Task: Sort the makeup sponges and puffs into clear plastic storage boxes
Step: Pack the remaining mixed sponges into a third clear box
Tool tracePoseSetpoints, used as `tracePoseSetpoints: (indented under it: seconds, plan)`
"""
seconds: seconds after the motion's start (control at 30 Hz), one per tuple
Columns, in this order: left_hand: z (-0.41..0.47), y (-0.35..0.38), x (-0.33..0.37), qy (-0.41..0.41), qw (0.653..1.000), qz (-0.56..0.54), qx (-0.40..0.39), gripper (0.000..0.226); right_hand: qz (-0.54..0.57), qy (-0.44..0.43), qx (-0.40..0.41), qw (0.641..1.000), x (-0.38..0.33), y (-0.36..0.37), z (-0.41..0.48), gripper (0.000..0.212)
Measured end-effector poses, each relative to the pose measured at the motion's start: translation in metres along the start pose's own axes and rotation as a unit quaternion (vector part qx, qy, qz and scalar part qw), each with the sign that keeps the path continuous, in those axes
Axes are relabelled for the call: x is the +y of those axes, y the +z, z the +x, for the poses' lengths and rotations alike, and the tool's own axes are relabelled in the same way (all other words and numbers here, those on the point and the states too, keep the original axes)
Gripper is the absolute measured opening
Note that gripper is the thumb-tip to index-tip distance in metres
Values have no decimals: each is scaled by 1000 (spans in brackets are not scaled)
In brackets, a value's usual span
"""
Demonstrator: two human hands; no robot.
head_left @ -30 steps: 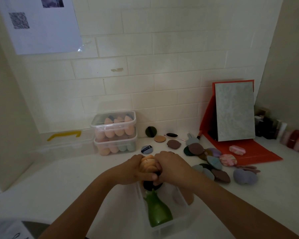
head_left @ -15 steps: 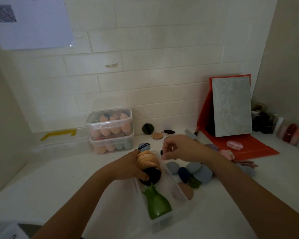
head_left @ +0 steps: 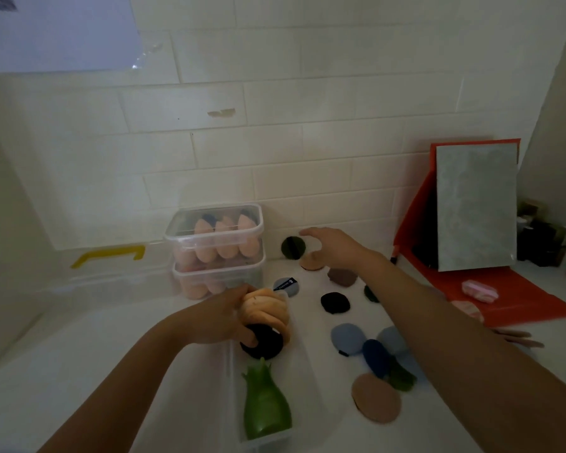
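Reach w/ our right hand (head_left: 332,246), fingers spread & empty over the tan puff (head_left: 309,264) at frame centre, should pinch its edge cleanly, while our left hand (head_left: 216,318), fingers curled, grips the peach puff stack (head_left: 268,310) at the clear box (head_left: 265,442), lower centre.

We find open counter (head_left: 95,354) left of the near box (head_left: 268,443), back to the stacked boxes (head_left: 214,256) at the wall. To the right, scattered puffs (head_left: 348,336) crowd the surface, and the red stand (head_left: 510,302) blocks the far corner. Our left hand (head_left: 219,318), gripping a stack of puffs (head_left: 265,308), fills the near box's far end.
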State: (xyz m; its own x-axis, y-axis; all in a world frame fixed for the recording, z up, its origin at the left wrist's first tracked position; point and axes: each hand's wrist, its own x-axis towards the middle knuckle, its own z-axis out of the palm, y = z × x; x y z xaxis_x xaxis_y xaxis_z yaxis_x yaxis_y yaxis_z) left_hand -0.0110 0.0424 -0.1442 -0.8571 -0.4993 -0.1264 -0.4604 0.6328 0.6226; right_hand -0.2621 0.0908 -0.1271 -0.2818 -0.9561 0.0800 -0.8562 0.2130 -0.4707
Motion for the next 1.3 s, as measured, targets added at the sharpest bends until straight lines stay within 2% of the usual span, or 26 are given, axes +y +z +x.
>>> tracePoseSetpoints:
  seconds: [0.1,0.27,0.37,0.47,0.6,0.83,0.97,1.07,1.3]
  plan:
    - [2,-6,-3,-6,1000,-11,-1,64,-36,-8,10,999,1,16,25,65]
    - [6,-4,-3,10,1000,-8,1,57,-65,-44,69,995,-2,39,47,49]
    - [7,-4,-1,16,1000,-1,0,55,-103,-44,55,992,-2,45,50,33]
    - [7,-4,0,14,1000,0,-6,61,-70,-24,17,997,5,48,47,25]
    - [6,-2,4,7,1000,-9,1,67,-27,-8,-20,999,7,40,39,27]
    - [1,-1,14,19,1000,-12,-14,56,3,-39,-54,998,20,25,12,24]
    - [-2,0,12,22,999,10,-30,63,-41,-58,-106,992,23,16,-6,37]
    - [-5,0,11,22,998,6,-55,65,-33,-63,-128,989,25,9,-18,43]
    - [-1,8,17,24,999,6,-42,63,-8,-23,-72,997,36,-40,-48,28]
